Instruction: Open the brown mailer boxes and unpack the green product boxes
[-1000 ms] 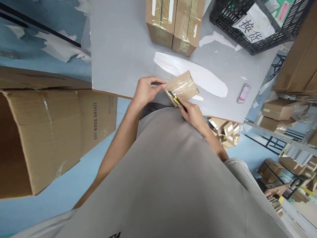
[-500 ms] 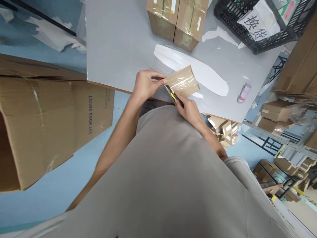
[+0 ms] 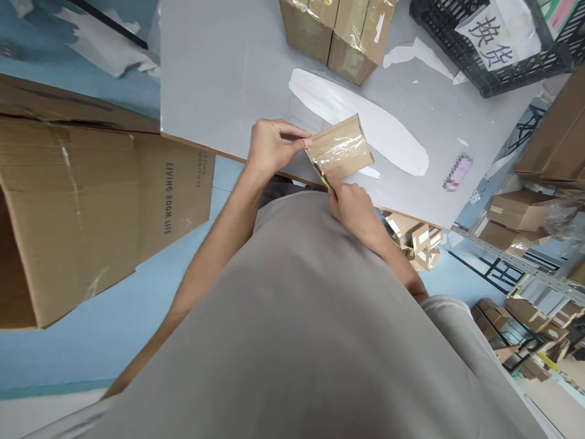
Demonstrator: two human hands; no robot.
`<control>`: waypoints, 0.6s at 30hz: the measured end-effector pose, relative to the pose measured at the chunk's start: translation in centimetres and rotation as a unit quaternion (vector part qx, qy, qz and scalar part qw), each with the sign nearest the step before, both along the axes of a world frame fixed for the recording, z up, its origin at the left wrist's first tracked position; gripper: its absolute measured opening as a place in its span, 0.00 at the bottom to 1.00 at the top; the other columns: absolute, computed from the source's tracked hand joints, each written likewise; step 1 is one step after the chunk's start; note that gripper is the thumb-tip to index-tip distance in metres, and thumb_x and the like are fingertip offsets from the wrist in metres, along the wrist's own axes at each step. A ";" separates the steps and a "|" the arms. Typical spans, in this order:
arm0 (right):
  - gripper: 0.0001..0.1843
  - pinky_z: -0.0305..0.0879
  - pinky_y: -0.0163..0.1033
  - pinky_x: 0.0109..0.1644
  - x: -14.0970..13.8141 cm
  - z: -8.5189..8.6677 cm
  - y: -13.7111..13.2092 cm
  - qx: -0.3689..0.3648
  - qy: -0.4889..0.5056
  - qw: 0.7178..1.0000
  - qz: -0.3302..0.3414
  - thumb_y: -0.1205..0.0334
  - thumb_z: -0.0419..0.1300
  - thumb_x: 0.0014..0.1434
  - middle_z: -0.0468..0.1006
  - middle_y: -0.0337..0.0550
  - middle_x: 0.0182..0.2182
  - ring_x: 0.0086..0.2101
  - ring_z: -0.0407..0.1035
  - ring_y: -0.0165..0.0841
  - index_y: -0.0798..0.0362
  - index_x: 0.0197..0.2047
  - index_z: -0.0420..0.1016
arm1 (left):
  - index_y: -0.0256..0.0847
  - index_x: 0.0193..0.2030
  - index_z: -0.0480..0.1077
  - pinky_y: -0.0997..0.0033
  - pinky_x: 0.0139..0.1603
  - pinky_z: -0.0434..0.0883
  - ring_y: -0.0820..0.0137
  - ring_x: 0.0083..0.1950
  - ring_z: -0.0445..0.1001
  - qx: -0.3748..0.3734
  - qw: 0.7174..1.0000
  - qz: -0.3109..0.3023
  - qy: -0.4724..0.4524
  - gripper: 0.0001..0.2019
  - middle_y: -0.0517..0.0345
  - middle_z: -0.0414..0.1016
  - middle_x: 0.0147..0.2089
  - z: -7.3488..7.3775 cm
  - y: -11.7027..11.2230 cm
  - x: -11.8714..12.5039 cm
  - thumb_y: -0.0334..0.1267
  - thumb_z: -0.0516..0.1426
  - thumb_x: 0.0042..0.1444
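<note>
A small flat cardboard box, with shiny clear tape across it, is held above the table's near edge. My left hand pinches its left corner between thumb and fingers. In my right hand is a yellow and black utility knife, held along the box's near left end. The fingers cover most of the knife, and its blade tip is hard to make out. Behind the box lies a long white paper sheet.
Two taped cartons stand at the table's back, beside a black plastic crate with a handwritten paper. A big carton is on the left. Small boxes lie below the right table edge.
The right hand and knife have shifted slightly down along the box's end, and less of the knife shows. The left hand keeps its pinch. The whole view has shifted a little.
</note>
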State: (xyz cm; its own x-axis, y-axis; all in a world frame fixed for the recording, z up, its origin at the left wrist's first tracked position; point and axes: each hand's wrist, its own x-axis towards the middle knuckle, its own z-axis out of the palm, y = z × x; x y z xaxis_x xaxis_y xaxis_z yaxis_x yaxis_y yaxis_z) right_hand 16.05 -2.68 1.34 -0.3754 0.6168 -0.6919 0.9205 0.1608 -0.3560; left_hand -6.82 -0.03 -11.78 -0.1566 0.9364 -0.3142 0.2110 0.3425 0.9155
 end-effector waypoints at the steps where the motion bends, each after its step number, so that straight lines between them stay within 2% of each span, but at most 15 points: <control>1: 0.34 0.78 0.59 0.64 -0.1 0.4 -0.2 -0.005 -0.013 1.000 -0.003 0.64 0.53 0.84 0.93 0.57 0.49 0.51 0.87 0.60 0.49 0.88 0.69 | 0.46 0.44 0.90 0.44 0.64 0.91 0.48 0.57 0.91 -0.001 1.000 0.001 -0.001 0.11 0.54 0.92 0.48 0.0 -0.1 0.1 0.46 0.78 0.58; 6: 0.38 0.80 0.63 0.63 -1.8 1.6 -0.3 -0.007 -0.043 0.999 0.000 0.71 0.51 0.82 0.92 0.60 0.50 0.52 0.87 0.61 0.50 0.91 0.65 | 0.47 0.46 0.90 0.47 0.65 0.91 0.50 0.58 0.90 -0.001 1.000 0.009 0.006 0.10 0.54 0.92 0.49 0.0 -0.7 0.3 0.45 0.76 0.60; 11: 0.42 0.82 0.63 0.61 -3.0 1.9 -0.7 0.005 -0.080 0.996 0.030 0.76 0.49 0.81 0.91 0.64 0.53 0.55 0.88 0.61 0.53 0.94 0.57 | 0.47 0.47 0.89 0.46 0.65 0.90 0.50 0.58 0.89 -0.004 1.000 0.021 -0.006 0.10 0.54 0.91 0.48 0.3 -0.8 0.7 0.41 0.76 0.59; 14: 0.43 0.84 0.62 0.59 -2.0 1.1 -1.8 0.030 -0.071 0.997 0.014 0.74 0.51 0.81 0.92 0.62 0.49 0.52 0.88 0.58 0.49 0.94 0.57 | 0.47 0.47 0.89 0.46 0.64 0.91 0.50 0.58 0.89 -0.003 1.000 0.027 -0.014 0.10 0.54 0.90 0.48 0.6 -0.9 1.2 0.39 0.75 0.58; 16: 0.41 0.84 0.61 0.59 -1.3 0.1 -2.3 0.056 -0.026 0.998 0.003 0.71 0.52 0.83 0.92 0.59 0.46 0.50 0.89 0.55 0.47 0.94 0.57 | 0.47 0.47 0.89 0.47 0.63 0.91 0.51 0.58 0.89 -0.001 0.999 0.030 -0.014 0.09 0.54 0.90 0.48 0.7 -1.0 1.3 0.39 0.75 0.60; 18: 0.41 0.85 0.60 0.59 -0.9 -1.1 -2.7 0.072 -0.004 0.997 0.007 0.70 0.51 0.83 0.92 0.59 0.45 0.49 0.89 0.55 0.48 0.94 0.58 | 0.47 0.48 0.89 0.49 0.64 0.91 0.52 0.57 0.89 0.002 0.999 0.036 -0.007 0.09 0.54 0.90 0.48 0.6 -1.1 1.3 0.40 0.75 0.61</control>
